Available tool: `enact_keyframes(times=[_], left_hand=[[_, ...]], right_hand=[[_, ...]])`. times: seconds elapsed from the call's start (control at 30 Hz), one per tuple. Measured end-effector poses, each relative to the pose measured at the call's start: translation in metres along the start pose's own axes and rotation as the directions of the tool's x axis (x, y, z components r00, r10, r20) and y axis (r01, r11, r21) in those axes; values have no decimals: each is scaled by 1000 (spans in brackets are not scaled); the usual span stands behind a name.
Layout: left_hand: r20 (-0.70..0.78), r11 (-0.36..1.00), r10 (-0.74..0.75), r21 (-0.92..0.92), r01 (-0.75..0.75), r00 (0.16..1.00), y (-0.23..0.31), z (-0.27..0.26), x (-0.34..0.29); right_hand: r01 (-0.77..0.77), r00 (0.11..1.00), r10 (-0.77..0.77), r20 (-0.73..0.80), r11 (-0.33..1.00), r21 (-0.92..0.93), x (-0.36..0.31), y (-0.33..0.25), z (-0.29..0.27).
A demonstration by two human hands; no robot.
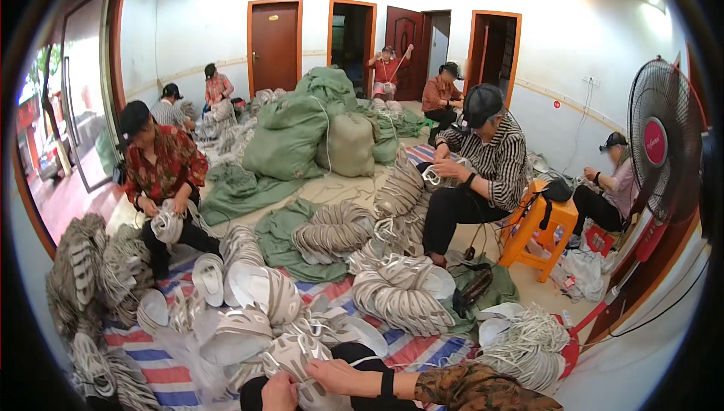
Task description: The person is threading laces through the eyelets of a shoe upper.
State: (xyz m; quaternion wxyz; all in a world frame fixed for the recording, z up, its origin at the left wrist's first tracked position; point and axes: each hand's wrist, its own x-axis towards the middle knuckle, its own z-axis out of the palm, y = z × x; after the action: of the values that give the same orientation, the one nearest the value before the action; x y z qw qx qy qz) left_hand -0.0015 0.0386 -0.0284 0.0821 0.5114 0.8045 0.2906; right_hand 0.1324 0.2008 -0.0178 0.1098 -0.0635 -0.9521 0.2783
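Low in the head view, a beige-and-white shoe upper (292,356) with cut-out slots lies over my lap. My left hand (279,393) is closed on its near left edge. From the right, my right hand (333,375) pinches the same piece, its wrist in a dark band and the forearm in a camouflage sleeve. The finger pads of both hands are hidden. A white cord or strip (407,363) runs off to the right of the piece. Just beyond my hands lie nested stacks of similar shoe uppers (245,329).
A striped plastic sheet (162,372) covers the floor, with curved stacks of uppers (403,294) on it. White cords (526,343) lie heaped at right, near a standing fan (654,142). Several people work around green sacks (286,136); an orange stool (541,234) stands behind one.
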Motion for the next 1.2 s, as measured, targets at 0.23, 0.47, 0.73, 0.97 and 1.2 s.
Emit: enact_keyframes(times=[0.23, 0.47, 0.73, 0.97, 1.2], left_hand=[[-4, 994, -1, -106, 0, 1000, 2, 7, 3], [-99, 990, 59, -125, -71, 993, 6, 10, 1], [1, 980, 178, 96, -177, 984, 4, 13, -4], [386, 893, 237, 274, -357, 891, 6, -6, 16], [306, 852, 418, 193, -486, 855, 16, -9, 18]], right_hand=[[-10, 995, 24, 96, 990, -144, 8, -11, 3], [-267, 961, 264, 84, 963, 28, 12, -13, 11], [-177, 976, 143, 164, 959, 220, 6, 13, -3], [-149, 958, 129, 258, 987, 60, 7, 16, -12], [-217, 937, 155, 313, 961, 173, 21, 24, -12]])
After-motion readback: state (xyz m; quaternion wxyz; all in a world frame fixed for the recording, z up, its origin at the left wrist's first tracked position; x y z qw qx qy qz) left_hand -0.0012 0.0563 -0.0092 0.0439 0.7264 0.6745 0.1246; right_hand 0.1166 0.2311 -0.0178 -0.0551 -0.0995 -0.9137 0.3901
